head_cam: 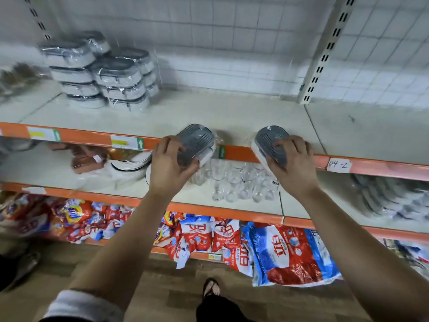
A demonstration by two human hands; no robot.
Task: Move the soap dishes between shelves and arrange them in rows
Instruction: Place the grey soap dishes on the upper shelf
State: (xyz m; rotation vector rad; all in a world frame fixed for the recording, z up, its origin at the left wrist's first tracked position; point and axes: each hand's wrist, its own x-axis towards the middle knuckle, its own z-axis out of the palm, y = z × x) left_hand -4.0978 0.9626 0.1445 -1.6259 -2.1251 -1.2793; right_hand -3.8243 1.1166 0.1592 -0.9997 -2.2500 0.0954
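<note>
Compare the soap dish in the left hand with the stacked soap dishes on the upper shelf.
The held soap dish is tilted at the upper shelf's front edge, gripped by the left hand; the stacked soap dishes lie flat at the back left. The held one is single; the stacked ones sit in piles several high. Both have grey tops and white bases.

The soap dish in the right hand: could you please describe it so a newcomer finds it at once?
On the top shelf, find the handwritten tag on its edge. Just left of that tag, the right hand grips a grey-topped soap dish, tilted. The other dish, in the left hand, lies farther from the tag.
</note>
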